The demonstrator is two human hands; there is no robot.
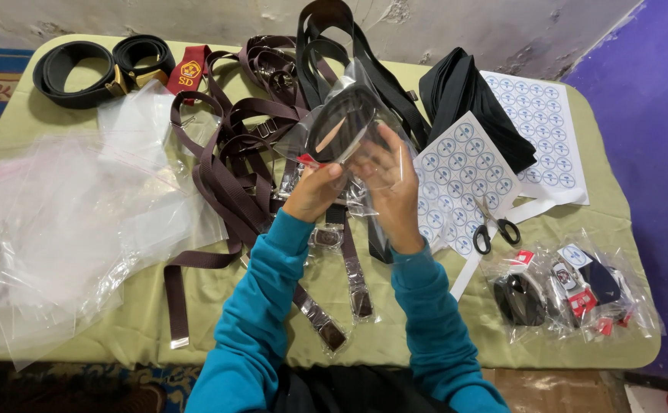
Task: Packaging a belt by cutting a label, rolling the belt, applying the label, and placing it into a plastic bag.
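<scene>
While brown straps (pixel 227 168) lie tangled across the green table (pixel 82 115), a coiled black belt (pixel 340 124) inside a clear plastic bag (pixel 364 84) is held up above the table's middle. The left hand (pixel 315 191) is closed on the bag's lower edge, near a red strip; the right hand (pixel 387 180) is pressed flat against the bag's side, fingers spread, the film pinched under the thumb. The bag is judged thin, slick and easily crumpled, while the belt inside looks light, springy and apt to uncoil, so a hold at the bag's mouth and under the coil seems safest.

At the near right, several sealed bags (pixel 571 294) are seen, each holding a dark rolled belt and a small red-and-white card. Empty clear bags (pixel 66 222) are heaped on the left. Two more coiled black belts with gold buckles (pixel 97 69) rest at the far left corner, beside a red strip with a badge (pixel 189 73). Sheets of round blue-and-white stickers (pixel 464 172) are spread to the right, partly covered by a folded stack of black webbing (pixel 464 103), and black-handled scissors (pixel 494 226) lie on them.
</scene>
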